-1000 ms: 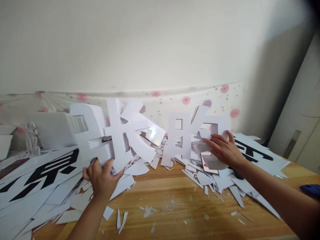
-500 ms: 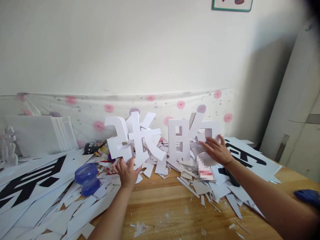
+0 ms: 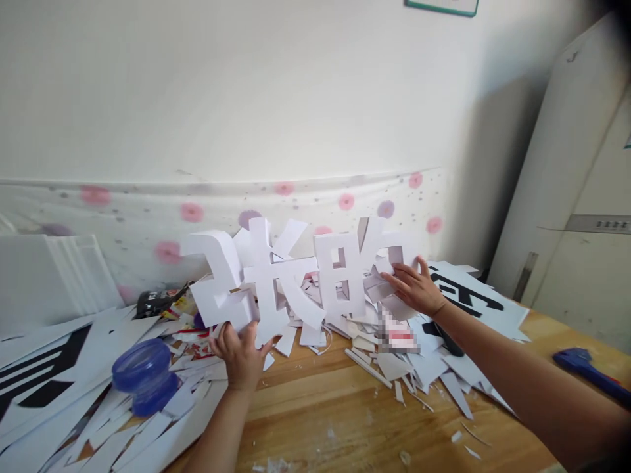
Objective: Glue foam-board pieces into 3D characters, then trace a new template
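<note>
Two thick white foam characters stand upright on a wooden table [image 3: 335, 401] against the wall. My left hand [image 3: 240, 353] grips the bottom edge of the left character [image 3: 256, 282], fingers curled on it. My right hand [image 3: 413, 286] rests with fingers spread against the right side of the right character [image 3: 345, 272], pressing on it and the white offcuts beside it. The two characters stand close together, almost touching.
White foam scraps [image 3: 419, 368] litter the table. A blue plastic jar [image 3: 142, 376] lies at the left among strips. Printed black-and-white sheets [image 3: 468, 295] lie at both sides. A blue tool [image 3: 586, 369] sits at the right edge. A white cabinet [image 3: 576, 197] stands right.
My left hand has slid the left character to the right, up beside the right one. The view has panned left and the blue jar has come into sight. My right hand stays on the right character.
</note>
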Motion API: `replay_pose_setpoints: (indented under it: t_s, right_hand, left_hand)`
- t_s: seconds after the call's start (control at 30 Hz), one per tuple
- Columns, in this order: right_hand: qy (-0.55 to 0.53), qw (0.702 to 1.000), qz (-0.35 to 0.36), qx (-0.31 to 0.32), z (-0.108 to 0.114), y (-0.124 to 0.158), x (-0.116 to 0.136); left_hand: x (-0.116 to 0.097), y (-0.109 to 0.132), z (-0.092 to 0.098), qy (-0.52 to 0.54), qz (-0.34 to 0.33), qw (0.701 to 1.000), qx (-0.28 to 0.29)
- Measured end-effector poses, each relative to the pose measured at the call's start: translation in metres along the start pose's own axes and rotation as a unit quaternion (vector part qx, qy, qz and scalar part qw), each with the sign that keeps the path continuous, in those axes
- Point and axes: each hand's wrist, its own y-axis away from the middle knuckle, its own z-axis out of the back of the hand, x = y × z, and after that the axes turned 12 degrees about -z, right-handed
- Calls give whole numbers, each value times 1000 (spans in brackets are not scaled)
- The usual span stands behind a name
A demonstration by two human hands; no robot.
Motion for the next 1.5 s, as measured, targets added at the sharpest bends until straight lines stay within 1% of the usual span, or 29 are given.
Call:
replay_pose_setpoints:
  t_s: [0.23, 0.33, 0.43, 0.5, 0.63, 0.7, 0.87, 0.97, 1.03, 1.13, 1.33, 1.4, 1.5]
  right_hand:
    - [24, 1000, -1, 1, 28, -7, 8]
    - [37, 999, 3, 1, 44, -11, 12]
    - [34, 999, -1, 14, 62, -17, 19]
    - [24, 999, 0, 25, 74, -23, 23]
    - [32, 999, 32, 22, 97, -42, 28]
    - [50, 997, 51, 18, 109, -54, 30]
    - [82, 993, 88, 19, 142, -81, 37]
    - [95, 989, 114, 19, 163, -91, 41]
    - [105, 986, 128, 10, 172, -94, 43]
    - [115, 984, 135, -4, 175, -93, 42]
    - [121, 984, 131, -15, 158, -85, 36]
    - [129, 982, 137, -30, 155, -84, 34]
    - [143, 973, 166, -68, 154, -83, 31]
  left_hand:
    - [5, 2, 2, 31, 13, 999, -30]
    - [7, 2, 1, 42, 11, 998, -35]
    - [7, 1, 0, 44, 6, 998, -43]
    - [4, -1, 2, 50, 18, 997, -51]
    - [-3, -5, 8, 93, 71, 991, -60]
    - [-4, -7, 9, 106, 85, 989, -61]
    - [-2, -7, 6, 115, 91, 987, -66]
    - [-4, -6, 5, 123, 84, 986, -69]
    - [-7, -6, 5, 129, 78, 986, -69]
    - [-10, -5, 6, 136, 75, 985, -70]
    - [-9, -5, 6, 139, 79, 984, -83]
    - [-8, -4, 5, 144, 80, 982, -87]
    - [-8, -5, 3, 156, 87, 979, -95]
